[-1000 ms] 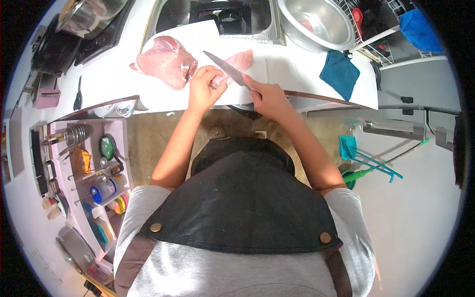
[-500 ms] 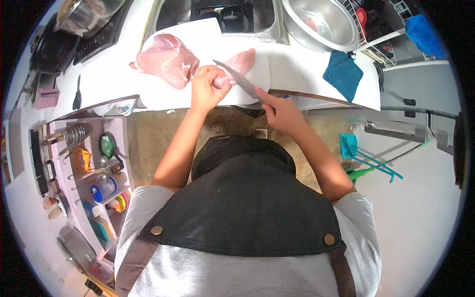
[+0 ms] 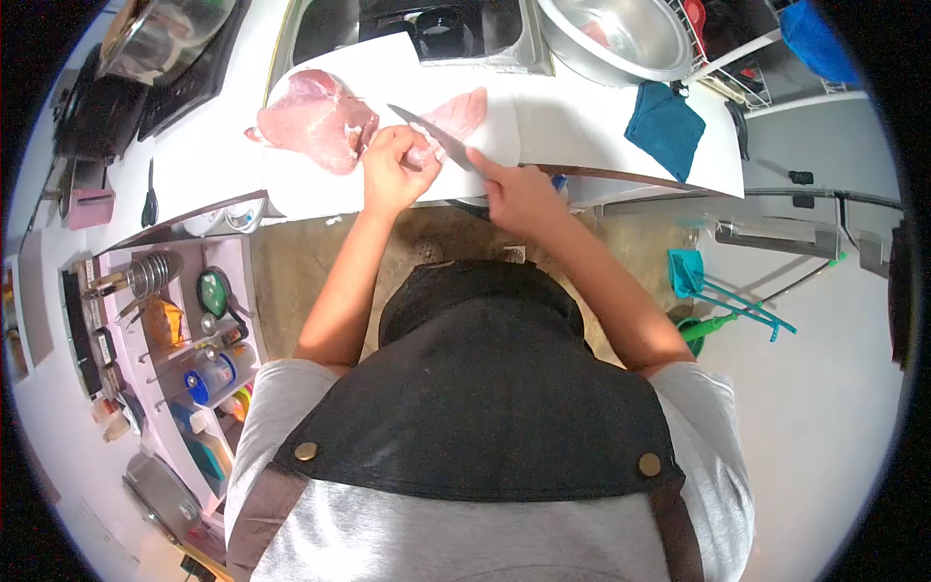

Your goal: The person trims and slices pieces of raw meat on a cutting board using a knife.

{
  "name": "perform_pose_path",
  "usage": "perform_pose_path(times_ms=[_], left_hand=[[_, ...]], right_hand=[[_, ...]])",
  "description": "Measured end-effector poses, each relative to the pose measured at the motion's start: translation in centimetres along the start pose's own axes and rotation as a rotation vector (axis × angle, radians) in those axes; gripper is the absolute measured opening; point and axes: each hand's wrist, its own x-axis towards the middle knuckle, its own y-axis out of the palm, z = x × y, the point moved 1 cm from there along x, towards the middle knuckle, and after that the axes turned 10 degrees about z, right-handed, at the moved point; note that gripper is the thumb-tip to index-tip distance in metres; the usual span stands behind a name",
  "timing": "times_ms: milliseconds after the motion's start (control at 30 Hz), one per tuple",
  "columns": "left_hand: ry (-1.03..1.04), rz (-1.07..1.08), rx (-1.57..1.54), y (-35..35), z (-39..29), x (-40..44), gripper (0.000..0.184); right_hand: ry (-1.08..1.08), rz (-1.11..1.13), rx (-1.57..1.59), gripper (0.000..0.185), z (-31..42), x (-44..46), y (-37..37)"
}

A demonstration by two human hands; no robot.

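While the bare left hand (image 3: 393, 173) is pinning a narrow strip of pale pink raw meat (image 3: 465, 113), the bare right hand (image 3: 524, 199) is holding a long, grey-bladed metal knife (image 3: 438, 136) across it.

Left fingers are bunching together and clamping the strip's near end, tips partly hidden; right fingers are closing round the knife handle, mostly covering it. Blade is slanting toward upper left, just beside the left hand; depth of any cut: cannot tell. Strip is lying on a flat white board (image 3: 383, 73), right of a large, rounded pink lump of raw meat (image 3: 315, 121). Beyond the lump, to the right, a wide silver metal bowl (image 3: 652, 44) is standing near a folded dark teal cloth (image 3: 665, 130).
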Motion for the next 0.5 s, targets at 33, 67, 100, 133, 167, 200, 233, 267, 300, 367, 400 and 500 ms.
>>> perform_pose_path(times_ms=[33, 67, 100, 133, 167, 200, 233, 267, 300, 367, 400, 500], left_hand=[[0.003, -0.020, 0.025, 0.1, 0.3, -0.1, 0.016], [0.003, -0.037, 0.048, 0.2, 0.4, -0.2, 0.017], [0.005, -0.036, 0.047, 0.3, 0.3, -0.2, 0.017], [-0.006, -0.039, 0.051, 0.2, 0.2, -0.2, 0.017], [-0.017, -0.042, 0.055, 0.1, 0.1, -0.1, 0.018], [-0.016, -0.042, 0.056, 0.2, 0.3, 0.0, 0.018], [-0.016, -0.052, 0.043, 0.3, 0.5, -0.1, 0.017], [-0.013, -0.056, 0.032, 0.3, 0.6, -0.3, 0.017], [-0.007, -0.047, 0.033, 0.1, 0.6, -0.4, 0.017], [0.030, -0.050, 0.045, 0.0, 0.3, -0.2, 0.016], [0.036, -0.054, 0.046, 0.0, 0.1, -0.1, 0.016], [0.018, -0.097, 0.026, -0.1, 0.2, -0.2, 0.014]], right_hand=[[-0.032, -0.053, 0.012, 0.048, 0.0, 0.7, 0.3], [-0.029, -0.055, 0.012, 0.048, -0.2, 0.0, 0.4], [0.008, -0.028, 0.012, 0.046, 0.3, -1.4, -0.1], [0.043, -0.002, 0.011, 0.045, 0.5, -2.5, -0.4], [0.042, -0.006, 0.012, 0.045, 0.0, -3.6, -0.4], [0.009, -0.008, 0.047, 0.046, -0.6, -4.9, -0.5], [-0.024, -0.009, 0.083, 0.047, -0.9, -5.6, -0.4], [-0.022, -0.010, 0.090, 0.047, -1.0, -5.1, -0.1], [0.000, -0.002, 0.060, 0.047, 0.0, -3.8, -0.5], [0.021, -0.003, 0.026, 0.047, 0.9, -2.5, -0.3], [0.032, -0.031, -0.017, 0.048, 1.1, -2.0, 0.1], [0.072, 0.000, -0.001, 0.050, 1.2, -4.4, -1.4]])
